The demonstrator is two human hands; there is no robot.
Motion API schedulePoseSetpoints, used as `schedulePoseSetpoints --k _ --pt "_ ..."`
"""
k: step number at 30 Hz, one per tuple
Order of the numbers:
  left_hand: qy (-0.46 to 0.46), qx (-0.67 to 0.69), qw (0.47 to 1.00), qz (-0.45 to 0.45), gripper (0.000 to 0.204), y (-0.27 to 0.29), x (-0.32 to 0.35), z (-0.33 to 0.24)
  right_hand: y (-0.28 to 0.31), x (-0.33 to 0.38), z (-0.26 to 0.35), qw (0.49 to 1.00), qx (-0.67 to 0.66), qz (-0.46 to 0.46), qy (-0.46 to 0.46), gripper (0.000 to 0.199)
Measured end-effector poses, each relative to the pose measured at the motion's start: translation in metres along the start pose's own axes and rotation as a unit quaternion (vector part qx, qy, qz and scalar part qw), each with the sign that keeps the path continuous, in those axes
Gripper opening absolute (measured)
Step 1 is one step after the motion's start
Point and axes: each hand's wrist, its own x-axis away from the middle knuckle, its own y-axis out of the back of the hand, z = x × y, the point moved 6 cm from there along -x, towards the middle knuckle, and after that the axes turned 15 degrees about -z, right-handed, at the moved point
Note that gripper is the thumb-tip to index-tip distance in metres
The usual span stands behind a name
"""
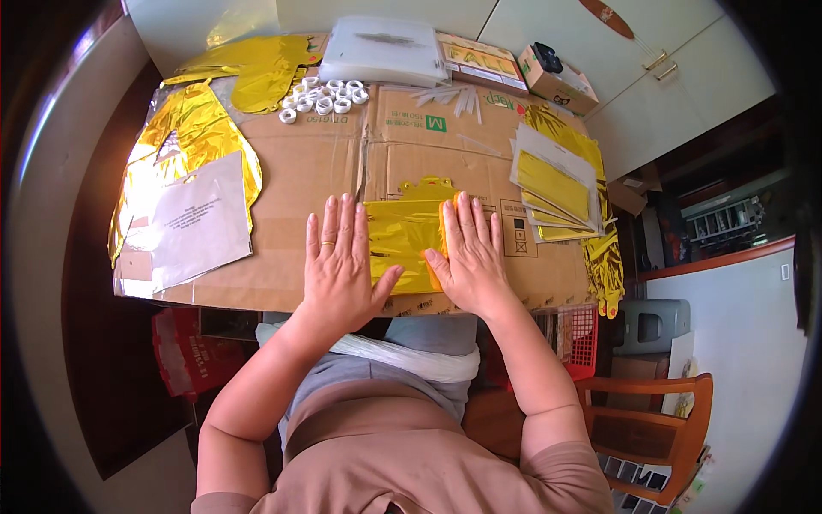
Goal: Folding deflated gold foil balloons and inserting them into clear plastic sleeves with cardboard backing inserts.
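Observation:
A shiny gold foil piece [402,248], which looks like a flat foil balloon folded into a rectangle, lies on the cardboard in front of me. Its scalloped end sticks out at the far side. My left hand [342,257] rests flat along its left edge, fingers stretched forward and thumb out to the side. Flat at the right edge lies my right hand [469,253], fingers straight, over an orange pad or cloth [443,231]. Most of that orange thing is hidden beneath the hand. Neither hand has its fingers wrapped around anything.
Cardboard [300,180] covers the table. At left, a white bag [201,218] lies on gold foil. White rings [324,104], clear strips [467,101] and a stack of clear bags [383,53] sit at the back. Flat packets [556,184] are stacked at right. A wooden chair [698,428] stands behind right.

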Motion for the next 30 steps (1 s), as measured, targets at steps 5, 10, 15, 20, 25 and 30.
schedulePoseSetpoints --k 5,10,15,20,25,30 --pt "-0.036 0.108 0.993 0.028 0.087 0.000 -0.017 -0.038 0.000 0.000 0.000 1.000 -0.016 0.013 -0.021 0.079" --pt "-0.047 0.071 0.996 0.019 0.080 -0.032 -0.026 -0.039 0.000 0.001 -0.001 1.000 -0.003 0.016 -0.020 0.081" --pt "-0.060 0.069 0.996 0.024 0.077 -0.041 -0.015 -0.032 0.000 0.001 -0.003 1.000 -0.011 0.021 -0.020 0.083" --pt "-0.061 0.042 0.994 0.079 0.071 -0.040 -0.015 -0.033 0.027 -0.019 -0.016 0.996 -0.084 0.036 -0.012 0.064" --pt "-0.065 0.040 0.995 0.061 0.072 -0.040 -0.015 -0.033 0.053 -0.088 -0.040 0.974 -0.212 0.051 -0.059 0.048" --pt "-0.064 0.051 0.995 0.063 0.072 -0.040 -0.017 -0.035 0.005 -0.127 -0.037 0.969 -0.216 0.115 0.030 0.060"
